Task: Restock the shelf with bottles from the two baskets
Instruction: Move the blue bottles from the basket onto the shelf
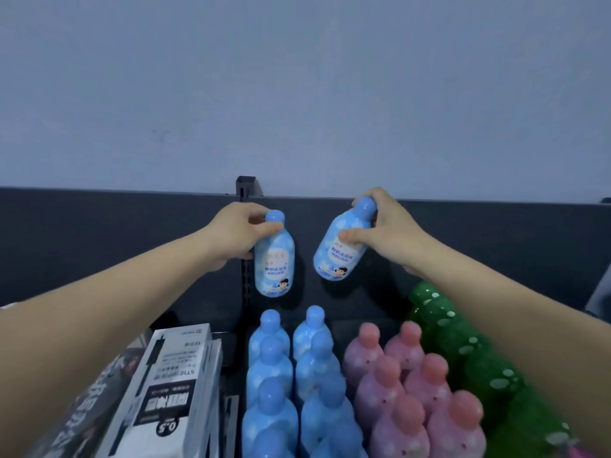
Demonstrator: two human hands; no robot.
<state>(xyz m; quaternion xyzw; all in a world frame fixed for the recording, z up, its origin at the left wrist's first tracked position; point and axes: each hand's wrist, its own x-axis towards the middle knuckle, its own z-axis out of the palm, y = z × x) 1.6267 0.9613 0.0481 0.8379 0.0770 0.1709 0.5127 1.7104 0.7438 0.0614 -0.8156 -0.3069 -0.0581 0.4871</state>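
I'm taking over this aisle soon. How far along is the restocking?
Done: blue rows, pink rows and green bottles stand on the shelf. In hand: the left hand holds one blue bottle upright, the right hand a second blue bottle, tilted, both above the blue rows. Left: setting these two down; the baskets are out of view, so remaining stock cannot be told.

Gap behind blue rows (269, 368), prob. free; pink btls (380, 388), green btls (463, 342) right, boxes (172, 375) left.
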